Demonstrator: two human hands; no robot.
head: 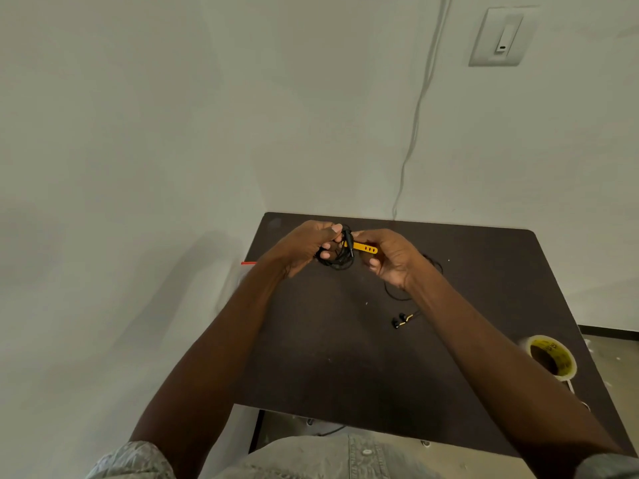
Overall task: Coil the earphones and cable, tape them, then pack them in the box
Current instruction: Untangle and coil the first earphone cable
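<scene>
a coiled bundle of black cable (337,259) is held above the far part of the dark table (328,357) by the left hand (304,248), whose fingers are curled around the loops, with the thumb pressed near the black plug (349,242) that projects from the bundle. a yellow strap (364,248) with small holes extends from the bundle toward the right hand (390,259); its far end is pinched by the thumb and forefinger of that hand, while the remaining fingers are loosely curled beneath. the rest of the cable is seen lying on the table below the right wrist, and the two black earbuds (399,320) rest on the table surface, close together, nearer to the person than the hands. a roll of tape (549,357) with yellow print stands at the right edge of the table, well apart from the earbuds. a white wall switch (503,36) and a pale wire (415,115) are seen on the wall behind.
</scene>
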